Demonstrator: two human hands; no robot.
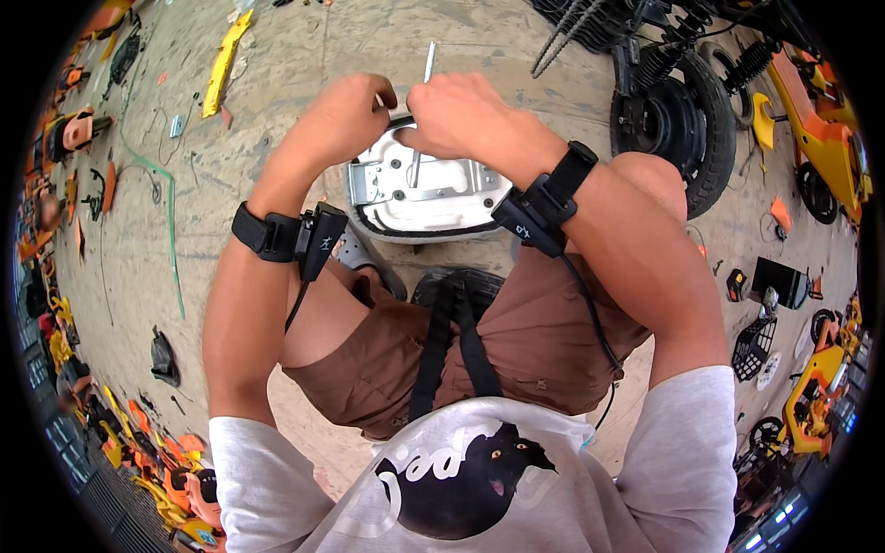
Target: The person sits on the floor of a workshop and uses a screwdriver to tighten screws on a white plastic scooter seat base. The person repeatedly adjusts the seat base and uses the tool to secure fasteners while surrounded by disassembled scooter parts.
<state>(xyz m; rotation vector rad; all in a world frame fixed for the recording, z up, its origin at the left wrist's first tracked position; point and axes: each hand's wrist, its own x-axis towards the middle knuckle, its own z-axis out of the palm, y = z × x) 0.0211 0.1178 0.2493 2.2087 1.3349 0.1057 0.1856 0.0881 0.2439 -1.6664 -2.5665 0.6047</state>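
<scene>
An upturned scooter seat with a white underside, a dark rim and a silver metal bracket lies on the ground before my knees. At its far edge, my right hand is closed around a slim silver metal rod-like tool. One end sticks up beyond the fist, while a thin shaft shows below it over the bracket. My left hand hovers by the seat's far left edge, fingers bent, with a gap between index finger and thumb. Nothing shows in that gap; its other fingers are hidden.
A black wheel with a tyre and springs stands at the right, close to my knee. A yellow strip lies far left. Orange and yellow scooter parts line both sides. A black pedal-like grid lies at the right.
</scene>
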